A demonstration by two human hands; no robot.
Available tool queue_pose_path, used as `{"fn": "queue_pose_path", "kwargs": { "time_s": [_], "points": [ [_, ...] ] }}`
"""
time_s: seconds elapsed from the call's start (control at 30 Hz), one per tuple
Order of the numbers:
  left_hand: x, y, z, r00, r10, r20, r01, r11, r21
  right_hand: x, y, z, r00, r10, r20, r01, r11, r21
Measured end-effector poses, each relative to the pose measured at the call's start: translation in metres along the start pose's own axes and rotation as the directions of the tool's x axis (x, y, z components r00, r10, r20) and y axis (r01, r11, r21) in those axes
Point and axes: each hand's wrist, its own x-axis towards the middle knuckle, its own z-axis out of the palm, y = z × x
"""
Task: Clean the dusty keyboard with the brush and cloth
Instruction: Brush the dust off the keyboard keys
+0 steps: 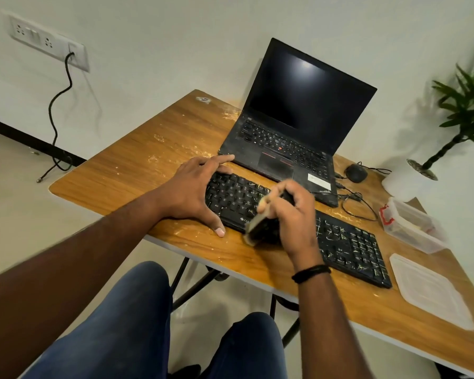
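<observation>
A black keyboard (348, 242) streaked with pale dust lies slanted on the wooden table (137, 160). My left hand (195, 187) rests flat on the keyboard's left end, fingers spread straight and thumb at its front edge. My right hand (290, 214) grips a brush (257, 228) over the keyboard's middle; the brush is blurred, its dark bristles pointing down at the front edge. No cloth is in view.
An open black laptop (298, 119) stands behind the keyboard, with a black mouse (355, 172) and cables to its right. A clear plastic box (413, 225) and its lid (433, 291) sit at the right. A potted plant (463, 119) stands beyond the table. Dust spreads over the tabletop.
</observation>
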Motion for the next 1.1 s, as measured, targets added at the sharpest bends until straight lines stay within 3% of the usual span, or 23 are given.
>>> {"fn": "queue_pose_path", "kwargs": {
  "time_s": [0.1, 0.2, 0.3, 0.37, 0.53, 0.6, 0.7, 0.77, 0.97, 1.1],
  "points": [
    [0.002, -0.002, 0.002, 1.000, 0.004, -0.002, -0.004, 1.000, 0.006, -0.005, 0.005, -0.025, 0.998, 0.041, -0.040, -0.042, 0.999, -0.019],
    [0.002, -0.003, 0.004, 1.000, 0.003, -0.012, -0.002, 0.999, 0.035, -0.009, 0.008, -0.034, 0.982, 0.124, -0.143, -0.085, 0.965, 0.250],
    [-0.001, 0.000, 0.005, 0.999, 0.004, -0.054, 0.000, 0.997, 0.080, -0.009, 0.013, -0.037, 0.926, 0.299, -0.233, -0.120, 0.814, 0.569],
    [-0.003, 0.008, 0.008, 0.993, 0.051, -0.107, -0.032, 0.985, 0.170, -0.002, 0.019, -0.037, 0.874, 0.380, -0.304, -0.123, 0.776, 0.618],
    [-0.002, 0.023, 0.020, 0.953, 0.064, -0.295, 0.024, 0.958, 0.286, 0.029, 0.026, -0.036, 0.747, 0.393, -0.536, -0.118, 0.872, 0.476],
    [-0.002, 0.022, 0.020, 0.958, 0.024, -0.287, 0.057, 0.961, 0.270, 0.044, 0.023, -0.040, 0.778, 0.276, -0.565, -0.097, 0.940, 0.327],
    [0.000, 0.021, 0.019, 0.973, 0.017, -0.228, 0.062, 0.941, 0.334, 0.065, 0.016, -0.045, 0.882, 0.050, -0.468, -0.030, 0.998, 0.049],
    [0.000, 0.021, 0.019, 0.978, 0.025, -0.205, 0.057, 0.922, 0.383, 0.078, 0.012, -0.046, 0.914, -0.056, -0.402, 0.009, 0.993, -0.119],
    [0.001, 0.024, 0.019, 0.986, -0.005, -0.167, 0.081, 0.890, 0.450, 0.101, 0.014, -0.042, 0.966, -0.085, -0.245, 0.001, 0.947, -0.322],
    [0.001, 0.026, 0.020, 0.987, -0.042, -0.158, 0.111, 0.881, 0.460, 0.088, 0.037, -0.032, 0.958, -0.111, -0.264, 0.013, 0.938, -0.346]
  ]
}}
